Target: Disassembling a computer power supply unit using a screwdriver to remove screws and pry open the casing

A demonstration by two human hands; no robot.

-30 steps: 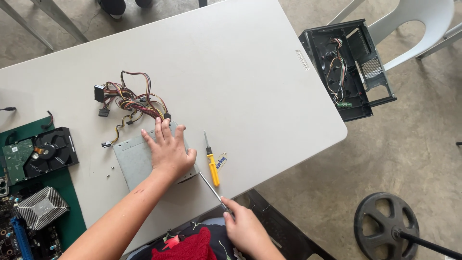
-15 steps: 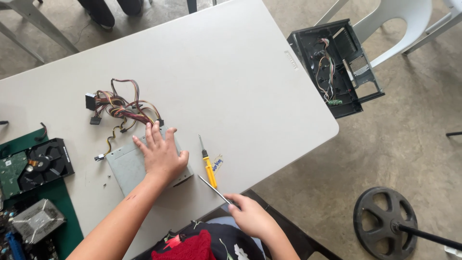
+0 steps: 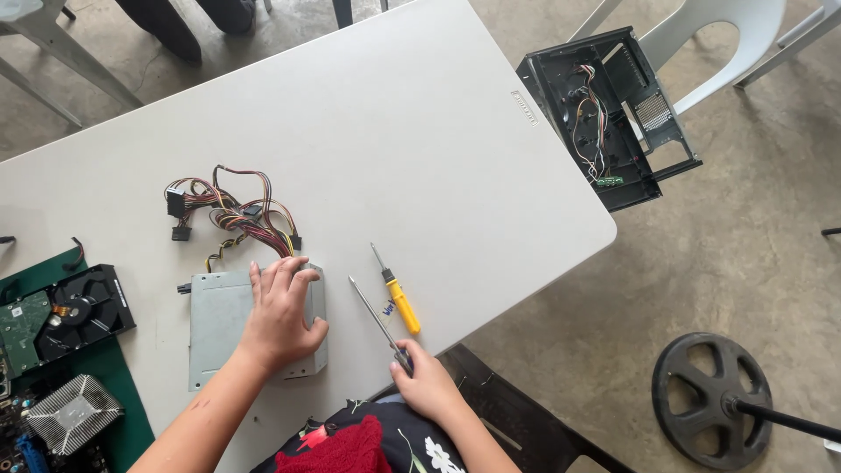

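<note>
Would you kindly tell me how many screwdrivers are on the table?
2: a yellow-handled screwdriver lying free near the table's front edge, and a long screwdriver beside it, its handle in the right hand. None seem hidden.

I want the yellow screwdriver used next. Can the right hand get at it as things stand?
Probably yes: the yellow screwdriver lies bare on the table beside the right hand, but that hand already holds a long screwdriver.

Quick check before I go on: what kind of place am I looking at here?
Probably an informal computer repair or teardown spot on a concrete floor. A grey power supply box with loose wiring lies under the left hand, the right hand grips a screwdriver, and a stripped black computer case sits nearby.
</note>
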